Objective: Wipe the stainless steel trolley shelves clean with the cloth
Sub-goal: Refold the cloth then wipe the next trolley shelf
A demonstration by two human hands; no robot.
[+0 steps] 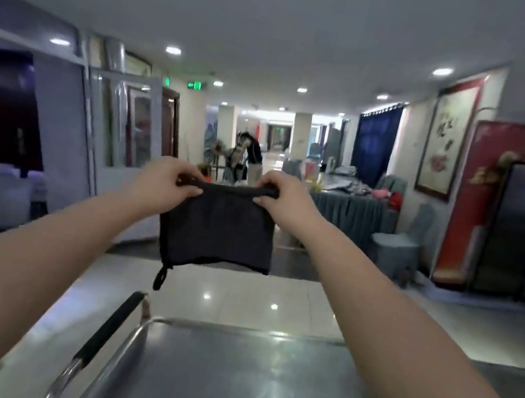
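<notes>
Head cam view, so only one angle here. Both arms were stretched out in front, and the dark cloth (217, 229) was held up in the air between the two hands, well above the trolley shelf (223, 383) and not touching it. The left hand (166, 182) had the cloth's top left corner pinched, with the thumb under the rolled top edge and the other fingers (188, 176) curled over it. The right hand (284, 195) did the same at the top right corner, fingers (268, 186) curled over the edge and the fabric bunched under them. The top edge was pulled fairly tight from hand to hand, and the rest hung flat below the fingers. A little hanging loop (160, 277) dangled off the lower left corner.

The steel shelf sat near the camera at the bottom, shiny with ceiling lights reflecting in it, and the trolley handle (109, 329) with its black grip ran along its left side. Far down the hallway a person (252, 155) was bent over something. On the right stood a skirted table (353, 210) and a covered chair (399, 246)
</notes>
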